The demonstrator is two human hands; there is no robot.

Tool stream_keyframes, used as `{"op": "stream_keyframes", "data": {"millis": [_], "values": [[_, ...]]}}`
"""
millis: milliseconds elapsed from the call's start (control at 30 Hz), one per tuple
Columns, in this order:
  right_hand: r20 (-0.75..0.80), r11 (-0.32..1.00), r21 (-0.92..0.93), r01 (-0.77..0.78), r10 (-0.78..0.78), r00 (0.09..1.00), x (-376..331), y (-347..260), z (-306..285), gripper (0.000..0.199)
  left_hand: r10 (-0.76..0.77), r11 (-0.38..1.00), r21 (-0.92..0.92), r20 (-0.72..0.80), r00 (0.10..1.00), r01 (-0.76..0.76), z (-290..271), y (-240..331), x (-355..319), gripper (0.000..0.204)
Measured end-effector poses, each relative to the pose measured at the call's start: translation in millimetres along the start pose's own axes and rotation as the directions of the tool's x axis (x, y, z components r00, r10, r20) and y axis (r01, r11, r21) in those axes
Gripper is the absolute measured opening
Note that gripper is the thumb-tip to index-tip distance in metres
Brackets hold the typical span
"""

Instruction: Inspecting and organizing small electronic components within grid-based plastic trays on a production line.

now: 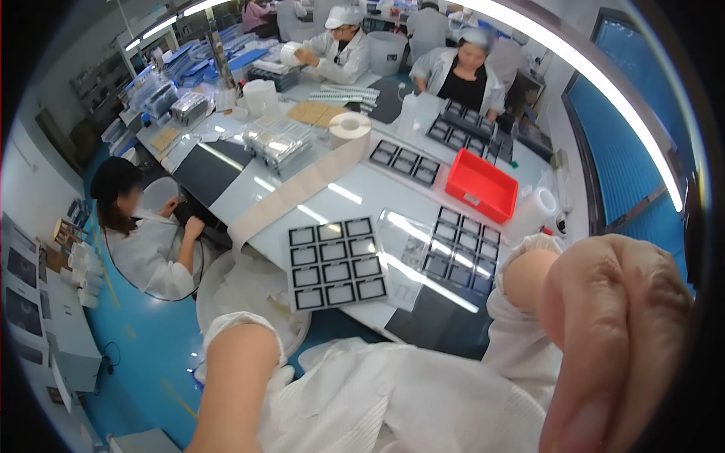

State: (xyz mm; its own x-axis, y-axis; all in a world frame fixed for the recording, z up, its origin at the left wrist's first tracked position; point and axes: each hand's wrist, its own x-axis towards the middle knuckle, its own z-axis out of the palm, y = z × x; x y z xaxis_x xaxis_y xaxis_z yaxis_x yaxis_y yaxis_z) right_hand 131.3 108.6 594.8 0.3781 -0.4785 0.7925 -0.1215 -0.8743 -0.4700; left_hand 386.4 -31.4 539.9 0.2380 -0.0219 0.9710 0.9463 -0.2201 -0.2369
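Note:
Very close to the camera at the right, my right hand (615, 332) is raised, its bent fingers pressed together and pointing down. Whatever those fingers hold, if anything, is hidden. My left forearm (238, 377) leaves its white cuff toward the lower edge, and the left hand is out of view. On the table (264, 215) in front of me lies a white sheet with a grid of black rectangular frames (337, 264). Right of it, a clear plastic sheet (400, 249) rests beside a second group of black frames (461, 249). Neither visible arm touches them.
Farther back are a red tray (481, 186), more black frames (405, 162) and a label roll (350, 130) whose strip trails into a white bin (226, 287). A clear roll (540, 204) stands right. Co-workers sit left (155, 241) and across (464, 72).

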Motion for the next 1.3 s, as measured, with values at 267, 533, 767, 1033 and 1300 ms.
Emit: {"op": "stream_keyframes", "data": {"millis": [267,533,767,1033,1300], "values": [[0.041,0.972,-0.235,-0.02,0.03,0.999,-28,51,-21,0.007,-0.77,0.476,-0.69,-0.028,0.637,0.546,-68,12,-144,0.035],[-0.294,0.707,-0.365,-0.605,0.529,0.796,-126,182,43,0.022,-0.437,-0.007,-0.696,-0.644,-0.628,0.718,-74,109,-354,0.02],[-0.293,0.261,-0.384,-0.886,0.875,0.385,-308,312,178,0.048,0.161,-0.536,-0.103,-0.987,-0.019,0.838,-100,148,-474,0.023],[-0.108,0.235,-0.834,-0.5,0.818,0.565,-321,366,220,0.079,0.151,-0.522,-0.22,-0.975,-0.164,0.824,-79,162,-477,0.019],[0.148,0.341,-0.917,-0.205,0.77,0.621,-327,374,205,0.07,0.207,-0.45,-0.247,-0.964,-0.169,0.858,-85,165,-469,0.025]]}}
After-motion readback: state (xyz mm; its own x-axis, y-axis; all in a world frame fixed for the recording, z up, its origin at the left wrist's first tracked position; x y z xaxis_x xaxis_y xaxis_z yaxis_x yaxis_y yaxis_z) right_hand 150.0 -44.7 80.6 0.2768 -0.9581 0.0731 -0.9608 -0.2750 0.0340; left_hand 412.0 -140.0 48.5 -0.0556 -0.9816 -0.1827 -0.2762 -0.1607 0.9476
